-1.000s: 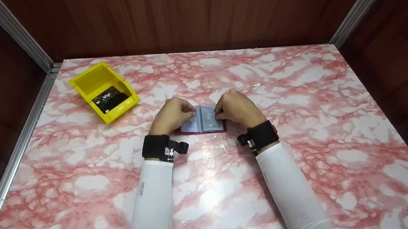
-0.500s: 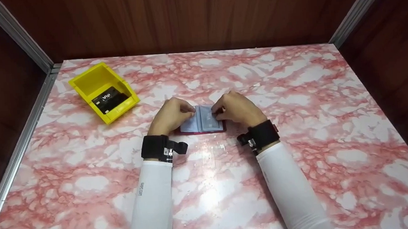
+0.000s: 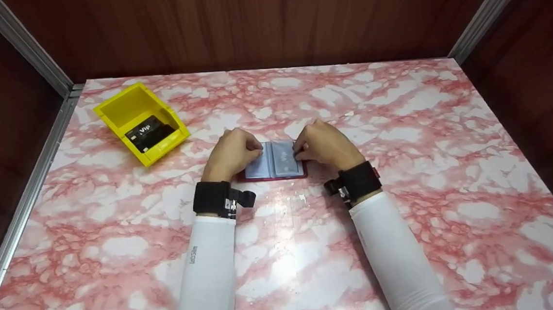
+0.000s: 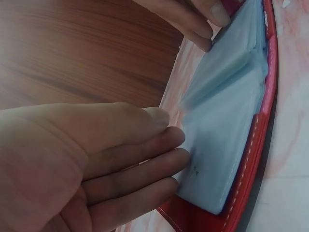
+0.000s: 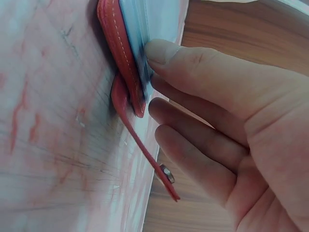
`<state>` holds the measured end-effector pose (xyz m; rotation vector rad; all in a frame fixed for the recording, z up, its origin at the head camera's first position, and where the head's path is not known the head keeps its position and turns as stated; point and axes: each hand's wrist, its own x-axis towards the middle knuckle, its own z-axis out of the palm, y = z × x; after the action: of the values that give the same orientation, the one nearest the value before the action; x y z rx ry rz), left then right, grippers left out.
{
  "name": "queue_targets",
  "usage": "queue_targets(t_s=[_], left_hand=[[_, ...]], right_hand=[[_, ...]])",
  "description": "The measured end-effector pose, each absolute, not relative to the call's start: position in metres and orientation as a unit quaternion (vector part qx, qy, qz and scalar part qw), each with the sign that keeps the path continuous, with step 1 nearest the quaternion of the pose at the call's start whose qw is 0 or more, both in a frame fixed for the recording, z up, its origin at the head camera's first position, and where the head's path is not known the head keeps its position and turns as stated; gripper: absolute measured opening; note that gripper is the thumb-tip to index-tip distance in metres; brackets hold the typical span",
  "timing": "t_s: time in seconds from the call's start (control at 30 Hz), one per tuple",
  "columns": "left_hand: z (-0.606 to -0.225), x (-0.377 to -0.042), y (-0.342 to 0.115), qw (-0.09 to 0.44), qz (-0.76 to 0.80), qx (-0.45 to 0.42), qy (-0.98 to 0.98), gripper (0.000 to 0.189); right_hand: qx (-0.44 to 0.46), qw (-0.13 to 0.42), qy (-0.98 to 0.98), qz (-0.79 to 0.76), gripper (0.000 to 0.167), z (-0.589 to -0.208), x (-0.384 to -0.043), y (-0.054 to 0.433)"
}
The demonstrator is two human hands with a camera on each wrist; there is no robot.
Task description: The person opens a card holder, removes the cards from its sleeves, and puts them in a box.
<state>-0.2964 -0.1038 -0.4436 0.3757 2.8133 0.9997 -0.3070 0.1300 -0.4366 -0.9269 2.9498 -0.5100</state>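
Note:
A red card holder (image 3: 278,178) lies unfolded on the table, its clear plastic sleeves (image 3: 256,168) spread to both sides. Through the right-hand sleeves a card (image 3: 284,160) with pale lettering shows faintly. My left hand (image 3: 230,153) rests its fingertips on the left sleeves, fingers nearly straight in the left wrist view. My right hand (image 3: 327,144) pinches the outer edge of the right sleeves between thumb and forefinger. Its other fingers bend loosely beside the red cover (image 5: 116,43). From the cover a strap (image 5: 137,137) with a metal snap sticks out.
A yellow bin (image 3: 125,109) stands at the back left, holding black cards (image 3: 148,133), one printed "Vip". Red-and-white marbled table (image 3: 404,165) spreads around the hands. Dark wooden panels (image 3: 267,24) enclose its back and sides.
My right fingers slid slightly left over the right sleeves, then back right to their outer edge. My left hand stays almost in place on the left sleeves.

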Motion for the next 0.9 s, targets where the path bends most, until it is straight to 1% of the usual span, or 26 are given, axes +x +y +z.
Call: queue_targets(t_s=[0.13,0.43,0.67,0.9], left_hand=[[-0.444,-0.297,-0.103,0.07,0.33,0.122,0.933,0.014],[-0.449,-0.298,-0.105,0.063,0.336,0.129,0.931,0.014],[-0.45,-0.298,-0.106,0.06,0.34,0.131,0.929,0.015],[-0.45,-0.297,-0.108,0.088,0.374,0.119,0.915,0.018]], right_hand=[[-0.295,-0.003,0.942,-0.162,0.01,-0.437,-0.306,0.128],[-0.301,0.008,0.938,-0.17,0.007,-0.439,-0.304,0.117],[-0.32,-0.002,0.932,-0.172,0.007,-0.442,-0.302,0.109],[-0.323,-0.002,0.928,-0.187,0.013,-0.445,-0.299,0.101]])
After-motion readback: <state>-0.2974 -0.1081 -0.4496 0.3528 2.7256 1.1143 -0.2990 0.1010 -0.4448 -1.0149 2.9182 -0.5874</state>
